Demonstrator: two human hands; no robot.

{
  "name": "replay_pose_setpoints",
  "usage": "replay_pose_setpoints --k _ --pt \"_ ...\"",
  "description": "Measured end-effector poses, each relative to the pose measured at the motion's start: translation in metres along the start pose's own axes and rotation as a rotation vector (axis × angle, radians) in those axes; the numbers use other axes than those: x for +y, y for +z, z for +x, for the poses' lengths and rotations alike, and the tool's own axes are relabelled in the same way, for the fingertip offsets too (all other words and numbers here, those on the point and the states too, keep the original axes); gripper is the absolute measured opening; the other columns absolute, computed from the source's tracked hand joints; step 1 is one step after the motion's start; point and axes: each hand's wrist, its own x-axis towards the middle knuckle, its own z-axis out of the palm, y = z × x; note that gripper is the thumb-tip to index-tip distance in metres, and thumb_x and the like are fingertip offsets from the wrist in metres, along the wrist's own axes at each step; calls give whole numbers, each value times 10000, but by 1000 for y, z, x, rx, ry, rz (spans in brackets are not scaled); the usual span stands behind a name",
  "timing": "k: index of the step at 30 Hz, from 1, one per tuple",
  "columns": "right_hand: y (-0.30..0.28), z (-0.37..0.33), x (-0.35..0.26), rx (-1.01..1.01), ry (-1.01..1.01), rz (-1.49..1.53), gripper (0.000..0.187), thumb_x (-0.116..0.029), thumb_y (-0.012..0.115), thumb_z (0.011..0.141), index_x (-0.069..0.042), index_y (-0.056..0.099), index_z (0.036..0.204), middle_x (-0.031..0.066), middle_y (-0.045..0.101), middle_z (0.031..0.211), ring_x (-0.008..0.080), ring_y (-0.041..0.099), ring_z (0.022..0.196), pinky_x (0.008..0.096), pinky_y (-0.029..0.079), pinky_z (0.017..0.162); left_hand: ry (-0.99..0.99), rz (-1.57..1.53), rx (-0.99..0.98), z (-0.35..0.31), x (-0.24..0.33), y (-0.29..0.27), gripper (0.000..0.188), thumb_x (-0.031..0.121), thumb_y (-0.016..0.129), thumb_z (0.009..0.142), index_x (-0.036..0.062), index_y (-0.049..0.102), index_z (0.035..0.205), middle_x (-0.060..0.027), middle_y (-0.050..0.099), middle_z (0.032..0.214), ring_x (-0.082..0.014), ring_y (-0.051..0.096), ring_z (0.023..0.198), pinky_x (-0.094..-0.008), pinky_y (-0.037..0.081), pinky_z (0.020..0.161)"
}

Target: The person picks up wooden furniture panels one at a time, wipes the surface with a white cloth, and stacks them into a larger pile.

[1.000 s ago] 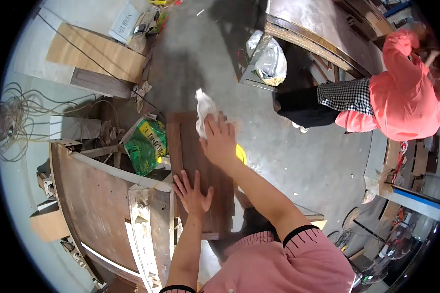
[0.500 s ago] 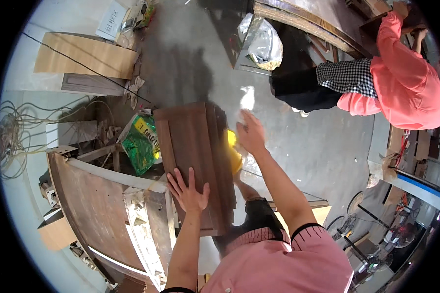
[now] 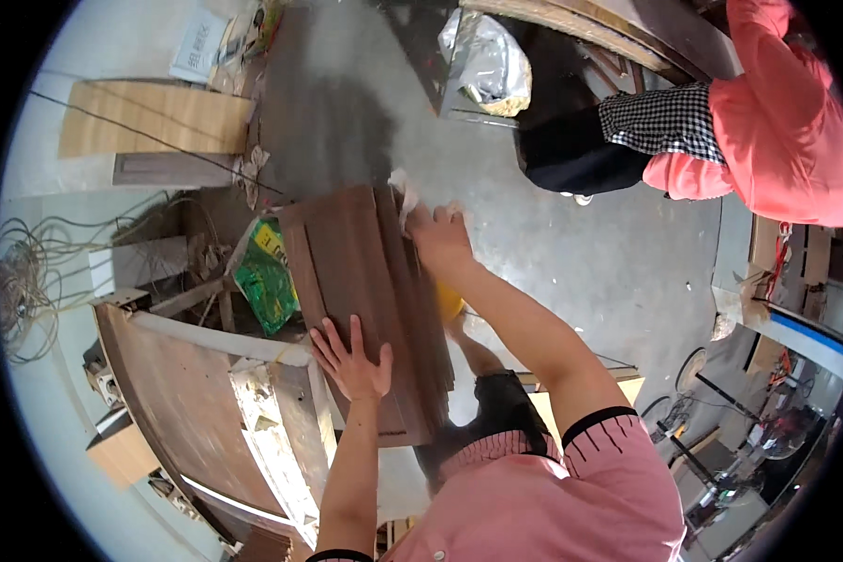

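Palm down and fingers spread, your left hand [image 3: 354, 367] lies flat on the upper face of the brown wooden panels [image 3: 365, 276], near their left edge, and grasps nothing. Your right hand [image 3: 440, 241] is at the far right edge of the same panels, its fingers bent and closed on a white cloth [image 3: 403, 189] — part of that cloth pokes out beyond your fingertips, while the rest is hidden or blurred. The panels lie in front of your body, slightly tilted in your view, with stepped layers showing along their right side. Just beyond that side, below your right forearm, part of a yellow object [image 3: 450, 302] shows; you cannot tell its full shape from here. To the left of the panels sits a green and yellow bag [image 3: 264, 284], and nearer you on that side stands a large curved brown wooden piece [image 3: 173, 370] with a pale edge. Farther up, a clear plastic bag [image 3: 496, 70] hangs near a dark metal frame — and at the upper right a co-worker [image 3: 768, 140] in a coral top and checkered cloth stands turned toward a workbench.
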Motion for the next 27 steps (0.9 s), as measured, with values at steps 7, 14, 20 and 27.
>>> replay_pose_setpoints --k 7,14,20,27 --pt "-21 -2 38 47 419 423 392 -259 567 896 -106 619 1254 95 617 1216 326 585 1109 505 445 954 -13 -29 37 -5 1 2 682 599 431 967 212 410 1529 -152 193 1649 -431 123 1513 -600 77 1209" --pt "78 39 8 384 294 1011 311 -247 668 900 -76 679 1159 171 598 1238 385 581 1129 458 474 974 22 3 51 1 1 4 692 606 434 969 184 432 1517 -169 218 1639 -440 151 1505 -594 106 1208" --pt "70 40 -10 455 494 1069 436 -202 693 874 -127 554 1280 152 605 1202 380 580 1128 456 487 930 20 -30 63 -2 1 6 703 616 426 969 186 420 1526 -177 216 1638 -449 147 1503 -600 112 1202" --pt "54 36 -20 434 620 866 328 -289 659 917 -93 565 1162 160 661 1098 378 620 1045 558 470 825 -24 -19 16 -3 4 5 692 563 500 928 192 442 1510 -190 225 1631 -466 148 1497 -615 119 1198"
